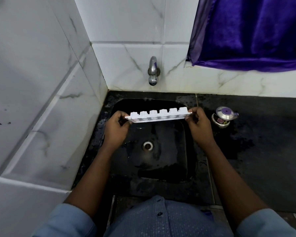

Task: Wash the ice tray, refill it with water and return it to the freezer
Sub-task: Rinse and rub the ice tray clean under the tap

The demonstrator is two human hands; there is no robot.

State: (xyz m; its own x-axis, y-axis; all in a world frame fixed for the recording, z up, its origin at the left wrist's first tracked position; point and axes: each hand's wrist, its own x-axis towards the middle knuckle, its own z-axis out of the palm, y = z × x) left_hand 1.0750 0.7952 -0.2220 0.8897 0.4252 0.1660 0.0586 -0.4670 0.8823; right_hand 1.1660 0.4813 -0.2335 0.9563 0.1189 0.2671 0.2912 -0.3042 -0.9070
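Note:
A white plastic ice tray (158, 115) is held over the black sink (184, 134), turned so the bumps of its cups face up and away from me. My left hand (117, 127) grips its left end and my right hand (199, 124) grips its right end. The tray hangs level, well above the sink's drain (147, 145). A steel tap (152, 71) sticks out of the tiled wall behind the tray; no water is seen running from it.
A small steel container with a purple lid (223, 117) stands on the wet black counter (263, 134) to the right of the sink. White marble-look tiles close off the left side and back. A purple curtain (255, 31) hangs at the upper right.

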